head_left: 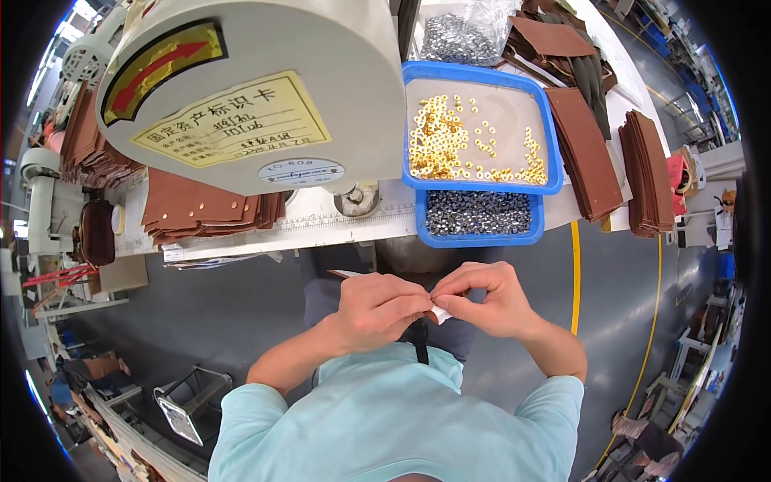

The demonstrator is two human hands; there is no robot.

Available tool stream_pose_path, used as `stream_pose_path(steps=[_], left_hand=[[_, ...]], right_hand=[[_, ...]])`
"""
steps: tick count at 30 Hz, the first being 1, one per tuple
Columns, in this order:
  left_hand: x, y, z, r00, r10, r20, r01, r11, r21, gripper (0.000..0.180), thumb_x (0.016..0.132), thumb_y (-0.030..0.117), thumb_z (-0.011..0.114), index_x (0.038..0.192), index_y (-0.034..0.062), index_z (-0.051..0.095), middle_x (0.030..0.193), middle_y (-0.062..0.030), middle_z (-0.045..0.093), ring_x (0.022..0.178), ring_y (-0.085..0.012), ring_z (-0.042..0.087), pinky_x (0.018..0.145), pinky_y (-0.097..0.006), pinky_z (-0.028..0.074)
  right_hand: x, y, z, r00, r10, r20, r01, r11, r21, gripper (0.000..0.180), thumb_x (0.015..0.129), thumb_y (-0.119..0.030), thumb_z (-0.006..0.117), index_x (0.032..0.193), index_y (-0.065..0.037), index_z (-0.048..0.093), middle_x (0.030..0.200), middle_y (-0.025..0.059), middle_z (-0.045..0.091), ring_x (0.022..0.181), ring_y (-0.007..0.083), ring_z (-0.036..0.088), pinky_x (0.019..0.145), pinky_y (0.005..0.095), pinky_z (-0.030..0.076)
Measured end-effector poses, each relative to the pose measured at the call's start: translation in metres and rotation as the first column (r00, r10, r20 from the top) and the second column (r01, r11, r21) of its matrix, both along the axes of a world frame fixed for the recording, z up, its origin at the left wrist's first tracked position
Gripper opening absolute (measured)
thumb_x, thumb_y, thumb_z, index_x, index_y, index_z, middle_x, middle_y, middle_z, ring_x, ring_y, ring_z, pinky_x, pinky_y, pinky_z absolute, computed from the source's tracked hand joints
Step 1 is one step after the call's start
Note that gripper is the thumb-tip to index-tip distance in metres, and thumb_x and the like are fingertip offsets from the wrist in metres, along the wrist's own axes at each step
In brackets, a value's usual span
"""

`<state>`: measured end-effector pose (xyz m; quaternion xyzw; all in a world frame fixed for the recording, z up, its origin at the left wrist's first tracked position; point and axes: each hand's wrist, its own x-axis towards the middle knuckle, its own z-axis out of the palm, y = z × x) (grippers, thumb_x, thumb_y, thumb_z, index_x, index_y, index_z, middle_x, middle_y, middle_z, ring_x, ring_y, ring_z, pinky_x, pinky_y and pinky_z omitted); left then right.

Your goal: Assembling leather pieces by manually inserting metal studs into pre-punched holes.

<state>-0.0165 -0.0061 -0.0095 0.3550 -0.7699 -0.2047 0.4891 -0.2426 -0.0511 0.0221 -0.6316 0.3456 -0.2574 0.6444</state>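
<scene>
Close together in front of my body, my left hand [376, 309] and my right hand [490, 301] are both closed on a small brown-and-white piece [439, 314], perhaps leather with a pale backing. Thumbs and fingers pinch it between the hands, and most of it is hidden. A pale pointed end shows beyond the left knuckles. Ahead, on the table's front part, a blue tray [552, 136] carries many gold round metal fittings [438, 132]. Below it, a second blue tray [482, 240] holds small dark shiny metal parts [478, 213].
A large cream machine head [265, 56] overhangs the white table [321, 229] at the left. Brown panels with gold studs [213, 210] are stacked under it. Further brown panels [585, 153] lie right of the trays, and a clear bag of metal parts [462, 38] lies behind them.
</scene>
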Motion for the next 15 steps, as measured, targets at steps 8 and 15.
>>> stream_pose_path(steps=[8,15], left_hand=[[-0.001,0.000,0.000,1.000,0.001,-0.023,0.001,0.998,0.059,0.027,0.065,0.000,0.087,0.088,0.0071,0.074,0.086,-0.0058,0.075,0.071,-0.0201,0.073,0.058,-0.030,0.057],[-0.001,0.007,0.003,0.999,-0.036,-0.012,0.038,0.970,0.242,0.027,0.071,0.000,0.083,0.094,0.0081,0.073,0.087,-0.0034,0.074,0.074,-0.0215,0.073,0.061,-0.032,0.058]], right_hand=[[-0.003,-0.001,0.004,1.000,0.012,-0.029,-0.021,0.941,-0.339,0.015,0.082,-0.010,0.082,0.096,-0.004,0.078,0.096,0.0089,0.078,0.081,0.0201,0.070,0.075,0.0331,0.052],[0.000,0.001,-0.012,0.991,-0.004,-0.131,-0.049,0.913,-0.405,0.037,0.064,-0.022,0.097,0.090,-0.006,0.077,0.091,0.0034,0.078,0.081,0.0191,0.071,0.077,0.0330,0.049]])
